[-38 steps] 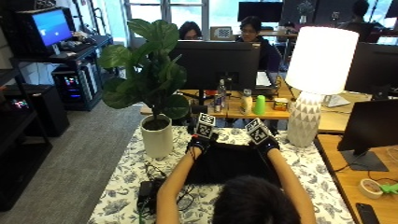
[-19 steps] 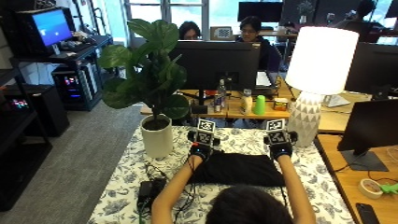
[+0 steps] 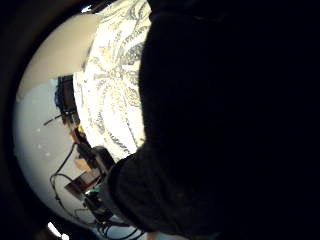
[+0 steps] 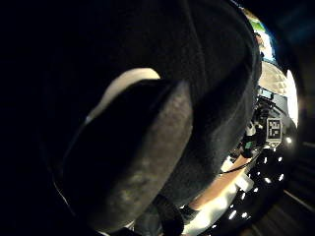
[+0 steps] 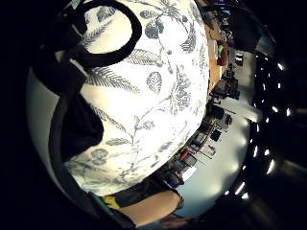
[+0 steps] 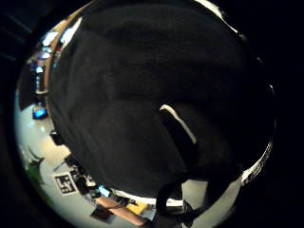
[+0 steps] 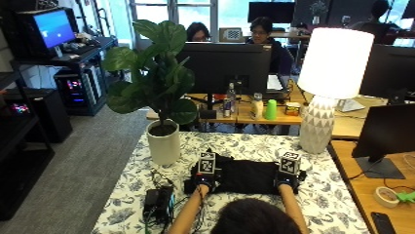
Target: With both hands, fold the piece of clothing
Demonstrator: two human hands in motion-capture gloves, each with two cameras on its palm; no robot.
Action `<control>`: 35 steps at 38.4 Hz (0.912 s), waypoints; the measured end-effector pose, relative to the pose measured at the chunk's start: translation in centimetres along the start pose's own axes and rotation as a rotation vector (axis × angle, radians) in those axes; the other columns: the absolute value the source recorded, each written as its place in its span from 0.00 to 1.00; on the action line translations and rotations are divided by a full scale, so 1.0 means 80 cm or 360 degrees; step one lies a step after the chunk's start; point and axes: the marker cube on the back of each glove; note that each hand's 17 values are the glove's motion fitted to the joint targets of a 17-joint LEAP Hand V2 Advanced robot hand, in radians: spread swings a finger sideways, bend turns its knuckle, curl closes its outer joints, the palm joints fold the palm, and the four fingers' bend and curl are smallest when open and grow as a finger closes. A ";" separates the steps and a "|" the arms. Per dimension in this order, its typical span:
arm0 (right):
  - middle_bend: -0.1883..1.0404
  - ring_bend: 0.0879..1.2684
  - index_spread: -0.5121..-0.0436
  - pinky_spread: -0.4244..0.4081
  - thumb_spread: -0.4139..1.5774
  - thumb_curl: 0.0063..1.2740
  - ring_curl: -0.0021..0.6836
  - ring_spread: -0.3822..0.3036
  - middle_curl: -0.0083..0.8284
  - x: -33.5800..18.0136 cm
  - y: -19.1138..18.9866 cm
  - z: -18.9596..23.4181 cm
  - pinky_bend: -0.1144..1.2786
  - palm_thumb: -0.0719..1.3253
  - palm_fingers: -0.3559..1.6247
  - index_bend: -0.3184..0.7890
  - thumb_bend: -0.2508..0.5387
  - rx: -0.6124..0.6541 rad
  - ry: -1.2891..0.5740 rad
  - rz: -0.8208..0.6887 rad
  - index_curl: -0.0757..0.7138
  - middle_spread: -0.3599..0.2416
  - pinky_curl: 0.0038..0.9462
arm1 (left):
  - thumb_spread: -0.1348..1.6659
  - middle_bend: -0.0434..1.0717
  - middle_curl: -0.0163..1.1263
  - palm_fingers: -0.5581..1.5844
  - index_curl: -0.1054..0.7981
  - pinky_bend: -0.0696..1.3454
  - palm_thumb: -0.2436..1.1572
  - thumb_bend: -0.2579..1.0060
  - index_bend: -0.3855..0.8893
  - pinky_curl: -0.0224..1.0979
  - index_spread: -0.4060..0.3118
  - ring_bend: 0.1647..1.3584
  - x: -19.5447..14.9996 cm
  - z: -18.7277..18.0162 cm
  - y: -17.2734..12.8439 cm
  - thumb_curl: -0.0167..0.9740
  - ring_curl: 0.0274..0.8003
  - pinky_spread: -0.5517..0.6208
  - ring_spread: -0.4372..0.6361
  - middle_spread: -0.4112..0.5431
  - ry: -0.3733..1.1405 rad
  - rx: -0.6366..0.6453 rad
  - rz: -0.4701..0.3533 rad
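Observation:
A black garment (image 7: 250,175) lies as a wide, short band on the flower-patterned tablecloth (image 7: 259,146), right in front of the person. My left hand (image 7: 205,181) sits on the band's left end and my right hand (image 7: 287,180) on its right end, both at its near edge. In the left thumb side palm view my thumb (image 4: 133,167) lies curled over the black cloth (image 4: 206,73). The right thumb side palm view is filled by the cloth (image 6: 133,85), with my thumb (image 6: 183,142) against it. The other fingers are hidden.
A potted plant (image 7: 163,146) stands at the table's back left and a white lamp (image 7: 317,126) at its back right. A black device with cables (image 7: 158,200) lies left of the garment. Bare tablecloth (image 5: 153,110) shows beside the right hand.
Both hands have come from the garment's far side towards the person, drawing cloth with them. The garment is now a shorter, folded band.

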 end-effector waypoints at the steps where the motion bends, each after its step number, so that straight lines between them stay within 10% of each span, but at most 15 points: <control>1: 0.33 0.47 0.62 0.46 0.83 0.15 0.59 0.50 0.50 -0.005 -0.008 -0.002 0.68 0.42 0.47 0.30 0.26 0.0168 -0.0054 -0.0111 0.22 0.54 0.45 | 0.72 0.17 0.25 0.28 0.47 0.42 0.17 0.18 0.40 0.38 0.52 0.33 0.001 0.001 -0.001 0.21 0.45 0.78 0.69 0.67 -0.0013 0.0005 0.0000; 6: 0.41 0.50 0.68 0.42 0.82 0.16 0.58 0.44 0.53 -0.030 -0.024 -0.020 0.66 0.45 0.57 0.30 0.32 0.0832 -0.0305 -0.0588 0.20 0.52 0.42 | 0.69 0.19 0.25 0.28 0.46 0.42 0.17 0.18 0.40 0.37 0.53 0.35 0.004 0.001 0.002 0.22 0.43 0.81 0.73 0.69 -0.0047 -0.0016 0.0027; 11: 0.47 0.50 0.73 0.31 0.81 0.19 0.59 0.37 0.56 -0.030 -0.018 -0.004 0.63 0.56 0.70 0.37 0.39 0.0662 -0.0204 -0.0612 0.23 0.47 0.39 | 0.68 0.20 0.26 0.28 0.45 0.43 0.17 0.19 0.41 0.36 0.54 0.35 0.005 0.001 0.003 0.22 0.42 0.82 0.76 0.70 -0.0036 -0.0031 0.0046; 17: 0.49 0.53 0.69 0.19 0.78 0.23 0.64 0.32 0.59 -0.002 -0.043 -0.022 0.60 0.70 0.81 0.44 0.48 0.1062 -0.0083 -0.0150 0.32 0.39 0.40 | 0.67 0.20 0.26 0.29 0.45 0.43 0.17 0.19 0.42 0.35 0.53 0.36 0.005 -0.005 -0.001 0.23 0.41 0.82 0.77 0.69 -0.0048 -0.0040 0.0032; 21: 0.49 0.54 0.67 0.15 0.76 0.24 0.66 0.29 0.60 -0.008 -0.050 -0.026 0.58 0.75 0.84 0.45 0.49 0.0985 -0.0109 -0.0146 0.37 0.36 0.41 | 0.67 0.20 0.26 0.30 0.45 0.43 0.17 0.19 0.42 0.35 0.52 0.35 0.005 -0.009 0.003 0.23 0.40 0.82 0.78 0.69 -0.0079 -0.0109 0.0004; 28: 0.51 0.53 0.66 0.12 0.74 0.25 0.67 0.26 0.62 -0.030 -0.020 -0.049 0.59 0.80 0.84 0.44 0.49 0.0950 -0.0634 -0.0762 0.43 0.34 0.42 | 0.68 0.19 0.26 0.30 0.44 0.45 0.18 0.19 0.41 0.35 0.52 0.36 0.001 -0.016 0.009 0.23 0.39 0.80 0.77 0.69 -0.0118 -0.0259 -0.0007; 35: 0.52 0.53 0.65 0.11 0.74 0.26 0.68 0.25 0.63 -0.002 0.023 -0.104 0.59 0.83 0.84 0.43 0.48 0.1015 -0.0785 -0.0861 0.47 0.35 0.43 | 0.69 0.19 0.26 0.32 0.43 0.46 0.18 0.19 0.39 0.35 0.54 0.39 -0.020 -0.047 0.010 0.23 0.39 0.76 0.73 0.67 0.0006 -0.0210 -0.0031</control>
